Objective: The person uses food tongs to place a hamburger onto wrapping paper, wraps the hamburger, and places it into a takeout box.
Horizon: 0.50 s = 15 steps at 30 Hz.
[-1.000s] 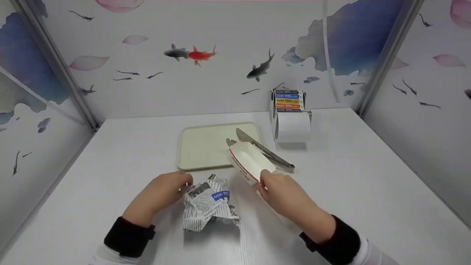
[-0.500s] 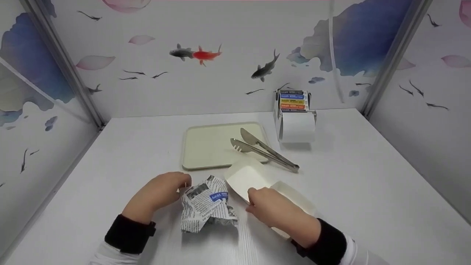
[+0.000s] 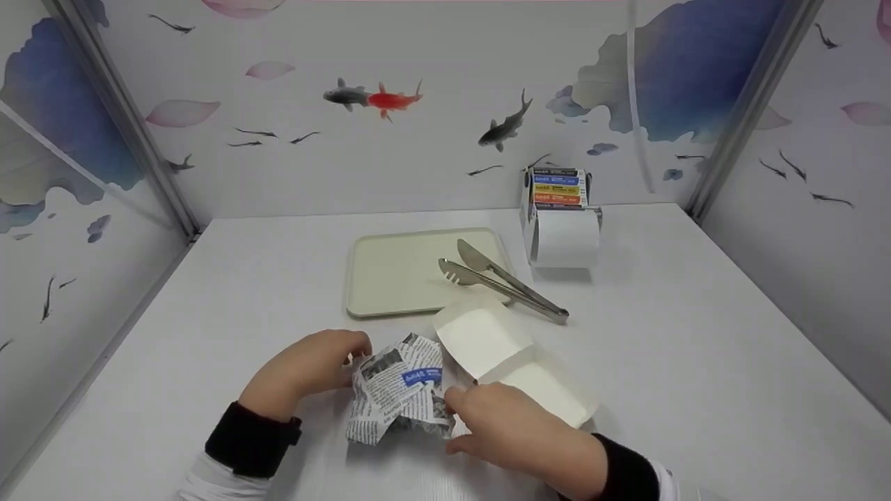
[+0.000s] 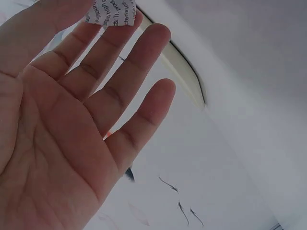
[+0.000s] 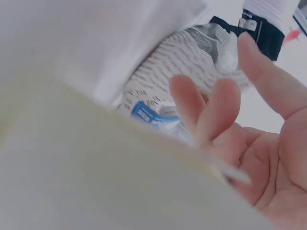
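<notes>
A crumpled newsprint-patterned paper packet with a blue label stands on the table in front of me; what it wraps is hidden. My left hand is at its left edge, pinching a corner of the paper; the left wrist view shows that paper corner between thumb and fingers. My right hand reaches to the packet's right edge, thumb and fingers spread apart. Behind that hand lies a white paper clamshell box, its two halves unfolded. In the right wrist view, the box blurs across the foreground.
A pale tray lies farther back. Metal tongs rest over its right corner. At the back right is a dispenser with colored strips and a white roll. Printed walls enclose the table on three sides.
My right hand has let go of the box, which now lies unfolded on the table, and moved left to the packet. My left hand stays at the packet's left edge.
</notes>
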{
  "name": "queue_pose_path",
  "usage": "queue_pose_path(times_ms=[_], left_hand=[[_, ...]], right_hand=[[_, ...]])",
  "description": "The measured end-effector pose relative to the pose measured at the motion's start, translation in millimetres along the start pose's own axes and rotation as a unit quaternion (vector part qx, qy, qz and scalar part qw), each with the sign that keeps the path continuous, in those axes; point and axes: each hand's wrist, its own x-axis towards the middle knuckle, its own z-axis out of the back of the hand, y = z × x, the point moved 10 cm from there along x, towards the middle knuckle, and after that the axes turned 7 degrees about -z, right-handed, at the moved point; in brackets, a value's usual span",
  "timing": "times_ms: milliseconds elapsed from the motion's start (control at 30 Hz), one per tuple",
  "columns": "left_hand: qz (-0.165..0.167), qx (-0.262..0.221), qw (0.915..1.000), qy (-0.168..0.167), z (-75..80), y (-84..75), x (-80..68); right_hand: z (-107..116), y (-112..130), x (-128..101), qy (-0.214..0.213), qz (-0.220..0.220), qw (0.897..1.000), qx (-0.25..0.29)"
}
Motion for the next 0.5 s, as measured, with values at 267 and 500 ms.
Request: queue_pose_path(times_ms=[267, 500], left_hand=[[-0.048, -0.003, 0.9987, 0.018, -2.9, -17.8, 1.0], [-0.077, -0.012, 0.9969, 0.012, 9.0, -29.8, -3.7]], right_hand=[[3, 0, 5, -0.034, 0.0, 0.999, 0.034], [9, 0, 6, -0.052, 0.025, 0.995, 0.084]])
